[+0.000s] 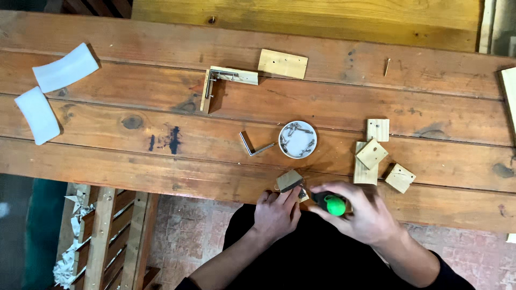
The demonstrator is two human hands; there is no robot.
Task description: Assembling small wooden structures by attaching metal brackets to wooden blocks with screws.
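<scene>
At the near edge of the plank tabletop (107,161) the person's left hand (277,214) pinches a small wood block (289,180) with a dark metal bracket on it, thumb and fingers closed round it, holding it against the edge. The right hand (359,212) is clenched around a screwdriver (332,204) with a black and bright green handle; the tip points toward the block, though where it meets the block I cannot tell. Just beyond the block sits a small white dish (298,139) holding several screws, and to its left a bare metal angle bracket (253,146) lies flat. Farther back, 2 wood strips already joined in an L (223,80) by a bracket lie near a loose rectangular piece (282,63). To the right of the dish, 4 small wood pieces (376,156) cluster together, some touching or overlapping. A single screw (387,66) lies alone toward the far right. At the far left, well apart from the hands, 2 curved white pieces (51,91) rest on the planks. Below the tabletop on the left, a wooden frame (107,236) stands on the tiled floor with wood shavings (67,266) beside it.
</scene>
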